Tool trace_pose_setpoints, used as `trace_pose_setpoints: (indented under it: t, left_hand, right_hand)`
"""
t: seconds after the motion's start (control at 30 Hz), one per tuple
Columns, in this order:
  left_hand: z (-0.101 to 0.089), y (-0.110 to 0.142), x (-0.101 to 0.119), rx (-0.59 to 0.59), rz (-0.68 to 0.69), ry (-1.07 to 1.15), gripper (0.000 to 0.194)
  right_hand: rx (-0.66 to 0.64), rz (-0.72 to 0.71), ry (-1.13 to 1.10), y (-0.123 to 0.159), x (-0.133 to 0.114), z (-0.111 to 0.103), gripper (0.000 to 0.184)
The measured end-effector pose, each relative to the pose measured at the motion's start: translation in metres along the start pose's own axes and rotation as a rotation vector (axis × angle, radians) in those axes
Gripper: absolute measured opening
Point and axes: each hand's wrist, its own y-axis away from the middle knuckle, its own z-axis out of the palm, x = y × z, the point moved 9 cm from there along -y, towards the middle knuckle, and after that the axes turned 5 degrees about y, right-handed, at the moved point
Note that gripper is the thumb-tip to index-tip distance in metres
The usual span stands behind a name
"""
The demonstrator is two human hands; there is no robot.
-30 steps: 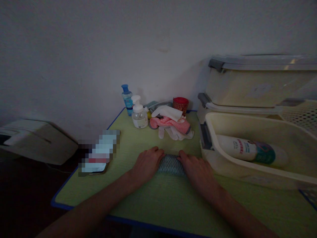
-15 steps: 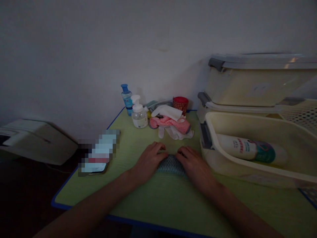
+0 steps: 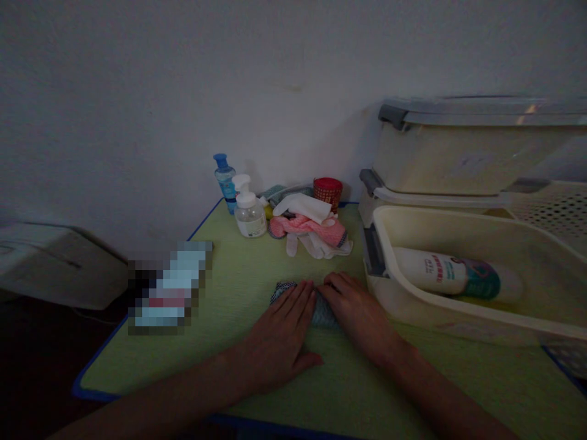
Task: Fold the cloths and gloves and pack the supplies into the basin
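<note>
A small folded grey-blue cloth (image 3: 323,313) with a dark checked edge lies on the green table in front of me. Across its left part my left hand (image 3: 285,333) rests palm down, fingers stretched out and thumb apart. At the cloth's right end is my right hand (image 3: 355,311), its fingers bent and closed on the edge; the fingertips are partly hidden. Behind both hands sits a loose pile with a pink cloth (image 3: 314,229) and white gloves (image 3: 305,206).
A cream bin (image 3: 380,244) holding a white bottle (image 3: 431,269) stands close by my right hand, with stacked lidded boxes (image 3: 440,159) behind. A pump bottle (image 3: 251,217), a blue bottle (image 3: 224,183) and a red woven container (image 3: 328,192) stand at the back. A blurred-out phone-like object (image 3: 172,284) lies left.
My left hand has gone from bent fingers at the cloth's far edge to lying flat over its left part. My right hand stays at the right end. The view has shifted slightly.
</note>
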Motion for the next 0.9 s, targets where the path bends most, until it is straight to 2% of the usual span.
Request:
trace_pose_setpoints:
  t: [0.13,0.23,0.33,0.43,0.6,0.73,0.9]
  left_hand:
    - [0.003,0.000,-0.003,-0.049,-0.009,0.054,0.083]
    - [0.000,-0.001,-0.001,-0.024,0.012,0.115,0.077]
    - [0.000,0.000,0.000,-0.026,0.028,0.146,0.069]
    - [0.001,0.002,-0.002,-0.050,0.017,0.129,0.071]
    - [-0.007,0.003,-0.009,-0.047,0.040,0.139,0.073]
    - [-0.009,0.005,-0.022,-0.061,0.018,0.131,0.084]
    - [-0.006,0.007,-0.029,-0.111,0.016,0.137,0.088]
  right_hand:
    - [0.135,-0.029,-0.006,0.010,-0.011,-0.010,0.034]
    - [0.201,-0.098,-0.087,0.018,-0.029,-0.010,0.043]
    - [0.132,-0.135,-0.145,0.021,-0.041,0.003,0.059]
    - [0.051,-0.147,-0.157,0.021,-0.042,0.016,0.072]
    - [0.066,-0.133,-0.146,0.024,-0.034,0.021,0.078]
    - [0.082,-0.134,-0.133,0.027,-0.030,0.024,0.088]
    - [0.010,-0.146,-0.125,0.027,-0.029,0.026,0.091]
